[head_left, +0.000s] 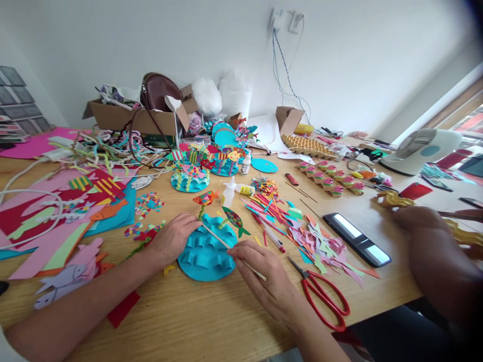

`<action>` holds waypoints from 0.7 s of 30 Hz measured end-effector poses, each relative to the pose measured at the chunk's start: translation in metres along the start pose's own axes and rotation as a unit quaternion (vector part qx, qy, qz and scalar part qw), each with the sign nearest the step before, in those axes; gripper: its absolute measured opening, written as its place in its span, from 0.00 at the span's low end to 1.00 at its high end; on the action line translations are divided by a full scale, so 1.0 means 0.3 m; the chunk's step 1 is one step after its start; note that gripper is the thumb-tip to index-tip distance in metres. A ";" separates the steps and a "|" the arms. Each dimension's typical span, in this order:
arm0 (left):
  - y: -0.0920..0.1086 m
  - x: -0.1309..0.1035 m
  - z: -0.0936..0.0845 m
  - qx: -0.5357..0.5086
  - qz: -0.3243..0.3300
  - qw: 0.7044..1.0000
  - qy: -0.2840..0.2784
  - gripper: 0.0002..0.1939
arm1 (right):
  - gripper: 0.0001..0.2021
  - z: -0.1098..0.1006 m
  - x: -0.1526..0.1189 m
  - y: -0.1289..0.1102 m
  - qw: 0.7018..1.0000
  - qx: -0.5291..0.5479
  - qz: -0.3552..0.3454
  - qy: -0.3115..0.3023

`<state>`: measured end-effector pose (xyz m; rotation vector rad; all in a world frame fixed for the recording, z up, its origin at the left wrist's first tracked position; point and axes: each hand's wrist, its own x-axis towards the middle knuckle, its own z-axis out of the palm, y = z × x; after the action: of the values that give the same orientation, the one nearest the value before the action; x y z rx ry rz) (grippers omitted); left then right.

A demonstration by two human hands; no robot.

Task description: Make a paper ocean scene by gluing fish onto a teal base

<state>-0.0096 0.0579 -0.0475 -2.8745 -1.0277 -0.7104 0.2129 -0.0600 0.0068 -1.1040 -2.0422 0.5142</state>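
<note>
My right hand (260, 266) pinches a thin wooden stick (215, 234), which slants up and left across a round blue paper base (207, 274) with curled paper waves. The stick's tip is close to the fingers of my left hand (171, 239). That hand is closed at the base's upper left edge; what its fingertips grip is hidden. Just above them rises a green stem (201, 212) topped by an orange patterned paper fish (206, 197). A dark green dotted fish (234, 219) stands at the base's upper right.
Red-handled scissors (324, 296) and a phone (356, 239) lie to the right, beside paper scraps (320, 241). Glue bottles (228, 193) stand behind the base. Coloured paper sheets (71, 201) cover the left. Another person's arm (433, 256) reaches in at right.
</note>
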 end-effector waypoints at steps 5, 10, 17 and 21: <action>-0.005 0.000 -0.004 0.008 0.011 1.000 0.004 0.19 | 0.12 -0.003 0.003 -0.012 1.000 -0.021 -0.013 -0.019; -0.006 -0.002 0.006 0.002 0.014 1.000 -0.014 0.17 | 0.12 -0.005 0.004 -0.016 0.999 -0.027 -0.010 -0.037; -0.007 -0.008 0.012 0.019 0.011 1.000 -0.018 0.17 | 0.09 -0.001 -0.020 0.004 0.996 0.055 0.040 0.063; -0.006 -0.007 0.015 0.030 0.013 0.999 -0.017 0.17 | 0.10 -0.015 -0.053 -0.023 0.992 0.050 0.021 0.114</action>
<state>-0.0103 0.0587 -0.0526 -2.8538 -0.9956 -0.6194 0.2182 -0.0770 0.0075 -1.0960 -1.7803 0.4818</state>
